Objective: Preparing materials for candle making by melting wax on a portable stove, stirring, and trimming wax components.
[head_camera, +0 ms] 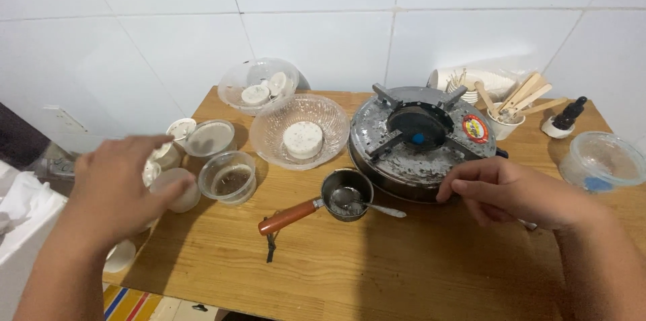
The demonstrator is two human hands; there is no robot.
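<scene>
Left hand (114, 186) spread open over small plastic cups (227, 176), right hand (505, 193) loosely curled, empty, beside round stove (420, 143), small saucepan (346, 193) between.

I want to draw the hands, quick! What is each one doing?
Left hand: blurred, fingers on a small frosted plastic cup; grip cannot be told.
Right hand: fingers curled, holding nothing visible.

the left hand (114, 186) is out in front on the left side, back facing up, a bit blurry. its fingers are bent and spread down, like a claw. the bare left arm comes up from the bottom corner. the right hand (511, 190) is lower on the right, fingers curled in loosely, pointing left. its bare arm comes from the bottom right.
</scene>
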